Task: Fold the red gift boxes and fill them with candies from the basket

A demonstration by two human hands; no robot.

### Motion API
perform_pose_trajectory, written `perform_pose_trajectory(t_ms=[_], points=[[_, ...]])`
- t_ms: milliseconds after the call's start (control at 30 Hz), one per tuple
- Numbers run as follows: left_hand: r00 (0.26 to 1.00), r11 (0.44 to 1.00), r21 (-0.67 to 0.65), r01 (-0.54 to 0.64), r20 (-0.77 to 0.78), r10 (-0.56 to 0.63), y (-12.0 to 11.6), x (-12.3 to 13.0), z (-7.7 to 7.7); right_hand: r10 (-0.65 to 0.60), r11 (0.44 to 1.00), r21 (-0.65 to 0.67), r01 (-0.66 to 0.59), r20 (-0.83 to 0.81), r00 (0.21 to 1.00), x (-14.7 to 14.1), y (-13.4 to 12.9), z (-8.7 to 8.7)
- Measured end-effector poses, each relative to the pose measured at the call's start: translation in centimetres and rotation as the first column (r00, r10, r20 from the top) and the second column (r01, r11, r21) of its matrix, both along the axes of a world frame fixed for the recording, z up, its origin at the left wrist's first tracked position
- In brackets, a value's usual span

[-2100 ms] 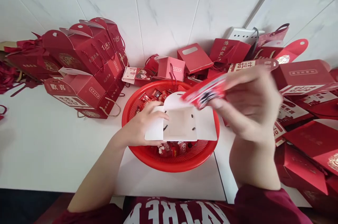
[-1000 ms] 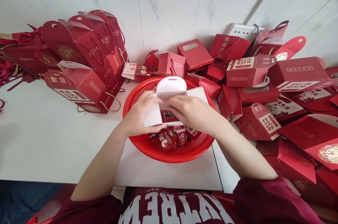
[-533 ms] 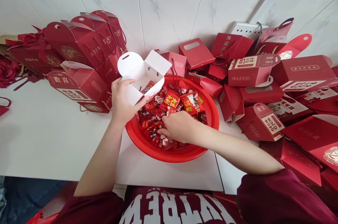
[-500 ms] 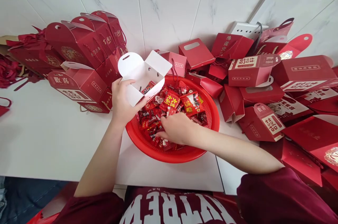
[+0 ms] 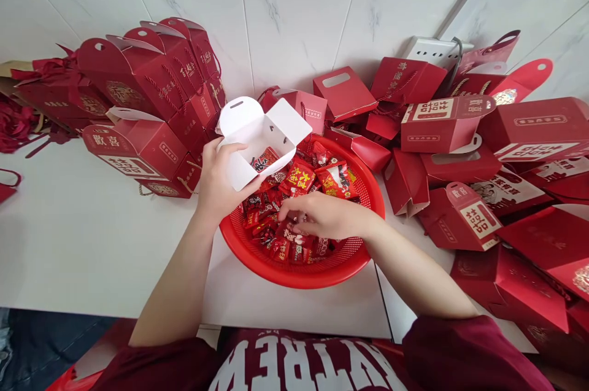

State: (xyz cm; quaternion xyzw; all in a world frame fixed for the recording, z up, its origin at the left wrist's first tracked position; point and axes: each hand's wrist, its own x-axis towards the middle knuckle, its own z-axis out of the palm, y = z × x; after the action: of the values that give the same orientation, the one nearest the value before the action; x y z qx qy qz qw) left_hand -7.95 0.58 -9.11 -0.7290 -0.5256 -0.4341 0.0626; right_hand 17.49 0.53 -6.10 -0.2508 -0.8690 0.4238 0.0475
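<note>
My left hand [image 5: 219, 181] grips a small open cardboard box [image 5: 248, 137], white inside, its lid flaps folded outward. At least one red wrapped sweet [image 5: 265, 161] lies inside the box. The box is tilted over the left back rim of a round red plastic basket [image 5: 301, 279]. Red wrapped sweets [image 5: 278, 248] fill much of the basket. My right hand [image 5: 324, 214] is over the pile, its fingers curved down and apart, touching or just above the sweets. The fingertips are partly hidden among the packets. A red and yellow packet [image 5: 338, 179] lies behind this hand.
Stacked red gift boxes [image 5: 151, 84] stand at the left against the tiled wall. More red boxes [image 5: 460, 213] are piled along the right. A white power strip [image 5: 427, 50] rests by the wall at the back right. Part of another person's dark clothing [image 5: 50, 348] shows at lower left.
My left hand and the box have shifted slightly to the right. My right hand has moved a little up and right over the sweets, uncovering packets at the basket's front.
</note>
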Motion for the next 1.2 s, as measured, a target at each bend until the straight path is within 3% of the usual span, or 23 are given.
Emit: perform_pose_trajectory(t_ms=[133, 233, 300, 367, 467, 567, 600, 667, 767, 867, 967, 1067, 1200], points=[[1.000, 1.000, 0.000, -0.015, 0.023, 0.015, -0.1, 0.0, 0.1, -0.278, 0.958, -0.145, 0.248, -0.258, 0.925, 0.3, 0.5, -0.3], [1.000, 1.000, -0.022, 0.002, 0.012, -0.001, -0.1, 0.1, 0.1, -0.373, 0.905, -0.352, 0.239, -0.386, 0.844, 0.6, 0.7, -0.4], [1.000, 0.999, -0.032, 0.018, 0.011, -0.018, -0.1, 0.1, 0.2, -0.364, 0.908, -0.368, 0.203, -0.445, 0.818, 0.9, 0.9, -0.3], [0.999, 0.998, -0.025, 0.051, 0.014, -0.050, -0.2, 0.0, 0.5, -0.350, 0.926, -0.311, 0.214, -0.494, 0.796, 1.4, 0.8, -0.1], [0.980, 0.981, -0.002, 0.194, 0.035, -0.193, -0.7, -0.2, 1.3, -0.345, 0.937, -0.246, 0.247, -0.562, 0.751, 2.5, -0.3, 0.8], [0.934, 0.933, -0.031, 0.358, 0.029, -0.357, -1.7, 0.2, 2.0, -0.213, 0.959, 0.022, 0.284, -0.606, 0.767, 4.2, -2.8, 3.0], [0.918, 0.915, -0.070, 0.397, 0.017, -0.397, -2.1, 0.5, 2.1, -0.141, 0.940, 0.166, 0.298, -0.605, 0.784, 4.8, -3.8, 3.9], [0.883, 0.869, -0.181, 0.460, -0.004, -0.469, -2.7, 1.2, 2.1, -0.112, 0.857, 0.359, 0.369, -0.569, 0.815, 6.0, -5.6, 5.8], [0.836, 0.779, -0.376, 0.501, -0.022, -0.549, -3.1, 2.0, 2.0, -0.137, 0.704, 0.522, 0.481, -0.565, 0.813, 6.8, -7.0, 7.5], [0.810, 0.710, -0.479, 0.517, 0.005, -0.586, -2.8, 2.2, 1.9, -0.142, 0.593, 0.672, 0.445, -0.456, 0.878, 6.1, -6.3, 7.3], [0.794, 0.681, -0.487, 0.547, 0.047, -0.606, -2.6, 2.2, 1.9, -0.174, 0.532, 0.817, 0.222, -0.152, 0.973, 3.9, -4.3, 6.0], [0.791, 0.683, -0.476, 0.554, 0.046, -0.610, -2.5, 2.1, 2.0, -0.221, 0.568, 0.822, -0.029, 0.186, 0.957, 1.2, -2.5, 4.5], [0.786, 0.679, -0.476, 0.559, 0.042, -0.617, -2.5, 2.2, 2.0, -0.241, 0.651, 0.745, -0.142, 0.381, 0.892, -1.8, -1.0, 2.9]])
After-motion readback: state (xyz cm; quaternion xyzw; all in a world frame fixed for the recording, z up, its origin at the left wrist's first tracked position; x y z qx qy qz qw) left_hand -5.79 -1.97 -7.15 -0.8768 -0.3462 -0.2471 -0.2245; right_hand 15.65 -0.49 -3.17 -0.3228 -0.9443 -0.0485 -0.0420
